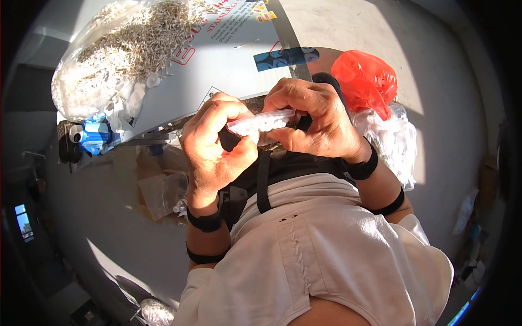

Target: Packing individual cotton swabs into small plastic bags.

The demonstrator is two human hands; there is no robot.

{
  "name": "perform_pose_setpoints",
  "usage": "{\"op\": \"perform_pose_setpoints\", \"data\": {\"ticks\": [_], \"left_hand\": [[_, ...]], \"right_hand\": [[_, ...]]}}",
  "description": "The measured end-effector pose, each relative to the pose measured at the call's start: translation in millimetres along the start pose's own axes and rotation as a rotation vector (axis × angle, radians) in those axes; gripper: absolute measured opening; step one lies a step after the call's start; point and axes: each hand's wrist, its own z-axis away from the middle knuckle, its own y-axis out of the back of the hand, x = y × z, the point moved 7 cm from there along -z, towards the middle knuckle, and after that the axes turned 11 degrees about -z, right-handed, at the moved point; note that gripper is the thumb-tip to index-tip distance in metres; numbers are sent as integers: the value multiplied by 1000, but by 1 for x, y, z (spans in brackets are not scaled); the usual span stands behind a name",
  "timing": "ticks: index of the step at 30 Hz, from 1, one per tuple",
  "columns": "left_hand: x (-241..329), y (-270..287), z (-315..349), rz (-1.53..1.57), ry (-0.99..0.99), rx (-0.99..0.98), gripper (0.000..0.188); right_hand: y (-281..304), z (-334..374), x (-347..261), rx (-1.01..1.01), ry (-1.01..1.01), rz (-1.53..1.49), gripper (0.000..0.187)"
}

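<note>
Between my two hands, above my lap and near the table's front edge, is a small clear plastic bag with several small white pieces inside. My left hand pinches its left end between thumb and fingers. At the other end, my right hand grips the bag the same way, with the thumb below and the fingers curled above. What the white pieces are is too small to tell. Past my left hand, a large clear plastic bag filled with a heap of small pale pieces rests on the table.
The table has a printed grey-white top with a dark blue patterned strip. A blue-and-white item sits at its left corner. At right are a red plastic bag and white plastic bags. A cardboard box stands below.
</note>
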Motion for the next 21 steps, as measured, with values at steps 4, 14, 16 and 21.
{"op": "perform_pose_setpoints", "data": {"ticks": [4, 14, 16, 21], "left_hand": [[4, -6, -1, -145, -45, -29, 18], [-30, -12, 5, 170, 326, -114, 15], [-36, -14, 6, 182, 386, -125, 16], [-41, -15, 7, 73, 323, -144, 15]], "right_hand": [[-4, 2, 1, 10, 133, 154, 26], [5, 6, 32, 69, -331, -161, 24], [6, 6, 35, 100, -309, -190, 22], [5, 3, 32, 8, -248, -45, 20]]}}
